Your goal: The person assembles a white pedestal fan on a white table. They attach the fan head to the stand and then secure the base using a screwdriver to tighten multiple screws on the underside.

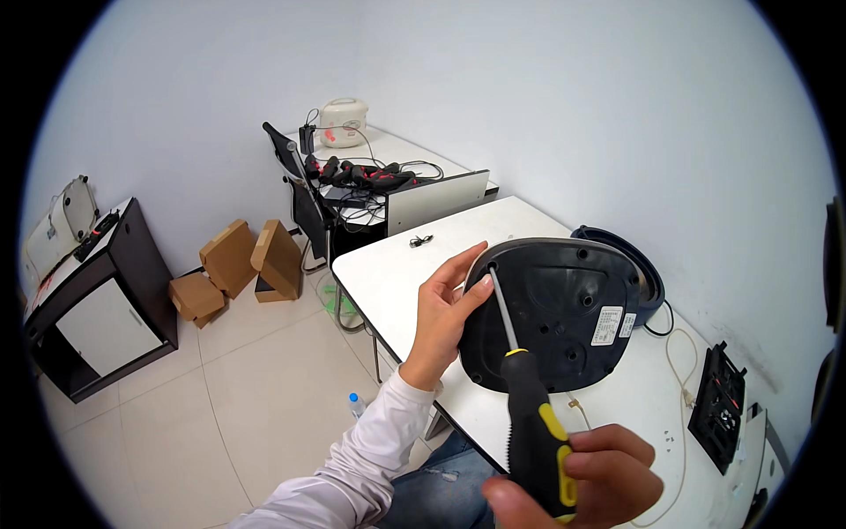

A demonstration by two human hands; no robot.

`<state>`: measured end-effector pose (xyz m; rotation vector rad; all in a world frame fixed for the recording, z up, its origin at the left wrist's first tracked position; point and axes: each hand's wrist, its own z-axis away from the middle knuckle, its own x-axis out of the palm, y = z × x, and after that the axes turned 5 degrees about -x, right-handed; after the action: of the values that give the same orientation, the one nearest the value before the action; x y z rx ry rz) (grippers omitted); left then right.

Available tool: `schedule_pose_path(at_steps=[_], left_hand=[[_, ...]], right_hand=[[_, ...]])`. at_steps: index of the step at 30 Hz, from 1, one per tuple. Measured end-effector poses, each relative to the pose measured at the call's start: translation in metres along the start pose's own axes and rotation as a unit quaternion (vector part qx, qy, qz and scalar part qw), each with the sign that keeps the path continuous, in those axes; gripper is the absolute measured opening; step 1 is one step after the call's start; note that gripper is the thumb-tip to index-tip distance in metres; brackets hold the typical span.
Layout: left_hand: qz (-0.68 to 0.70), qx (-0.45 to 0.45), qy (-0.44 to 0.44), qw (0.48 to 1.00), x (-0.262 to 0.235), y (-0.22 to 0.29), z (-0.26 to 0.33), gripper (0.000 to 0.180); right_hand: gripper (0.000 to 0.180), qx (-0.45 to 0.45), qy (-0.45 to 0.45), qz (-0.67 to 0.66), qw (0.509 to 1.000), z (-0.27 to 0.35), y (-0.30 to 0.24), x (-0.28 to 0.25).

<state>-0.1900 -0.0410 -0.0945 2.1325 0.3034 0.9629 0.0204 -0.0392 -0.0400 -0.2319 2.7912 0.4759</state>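
Observation:
My left hand grips the left edge of a black plastic appliance base, its underside tilted up toward me above the white table. White labels and several screw holes mark that underside. In my right hand is a black and yellow screwdriver, with the fingers wrapped around its handle. Its metal shaft points up and left, and the tip meets the hole at the base's upper left corner, close to my left thumb. Whether a screw sits in that hole cannot be seen. Behind the base stands a dark blue round appliance shell, partly hidden.
On the white table lie a small black cable, tiny screws, a pale power cord and an open black tool case. A second desk with tangled cables, a chair and cardboard boxes stand beyond.

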Motion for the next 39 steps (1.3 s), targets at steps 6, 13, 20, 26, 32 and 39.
schedule_pose_path(at_steps=[6, 13, 20, 26, 32, 39], left_hand=[[0.004, -0.005, -0.008, 1.0, 0.003, 0.001, 0.003, 0.05], [-0.018, -0.004, 0.003, 1.0, 0.007, -0.001, 0.006, 0.052], [-0.018, 0.006, 0.003, 1.0, 0.011, -0.005, 0.008, 0.051], [-0.037, 0.018, 0.016, 0.999, -0.002, 0.001, 0.01, 0.052], [-0.019, 0.002, 0.007, 1.0, 0.011, -0.008, 0.01, 0.053], [-0.024, 0.004, 0.011, 1.0, 0.011, -0.006, 0.012, 0.053]], right_hand=[[0.035, 0.056, 0.029, -0.086, 0.994, 0.001, 0.009, -0.002], [0.047, 0.126, -0.018, 0.018, 0.992, -0.007, -0.004, -0.015], [0.05, 0.012, 0.048, -0.065, 0.997, 0.01, 0.023, -0.009], [0.053, 0.106, 0.043, -0.107, 0.988, 0.016, 0.014, 0.002], [0.052, 0.027, 0.024, -0.045, 0.998, -0.008, 0.014, -0.012], [0.043, 0.04, -0.004, -0.003, 0.999, 0.023, 0.021, -0.019]])
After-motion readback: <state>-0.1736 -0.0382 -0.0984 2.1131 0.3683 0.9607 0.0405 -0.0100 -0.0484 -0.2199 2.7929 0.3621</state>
